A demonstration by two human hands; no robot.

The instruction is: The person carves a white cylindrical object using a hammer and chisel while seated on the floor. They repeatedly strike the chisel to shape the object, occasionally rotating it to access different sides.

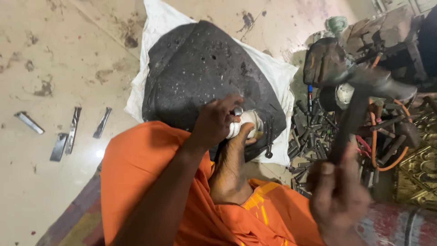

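The left hand [214,122] pinches a small shiny metal piece [237,110] against the top of a dark, pitted block [200,73] that sits on a white sack [159,23] on the floor [54,54]. A bare foot [232,164] braces alongside, its toe wrapped in white cloth [246,123] just beside the piece. The right hand [337,196] is shut around the wooden handle of a hammer [364,86], raised to the side with its dark head up near the tool pile [314,136]. The piece is tiny, bright and rounded — I'd judge it hard, light and slippery, the sort of thing that skips away under a glancing hit, so the fingertip pinch low on its sides looks the sensible hold, with knuckles kept clear. Its exact shape I can't quite make out; it is blurred and half hidden by the fingers. The hammer seems heavy at the head, and the grip sits well down the handle. The block looks massive and stiff, scarred with many small dents. A heap of punches and chisels, with an orange cord [387,164] looped through, lies by the sack's right edge, and a few flat metal strips [68,132] lie well apart on the floor to the left — orange cloth [145,173] drapes the knee.
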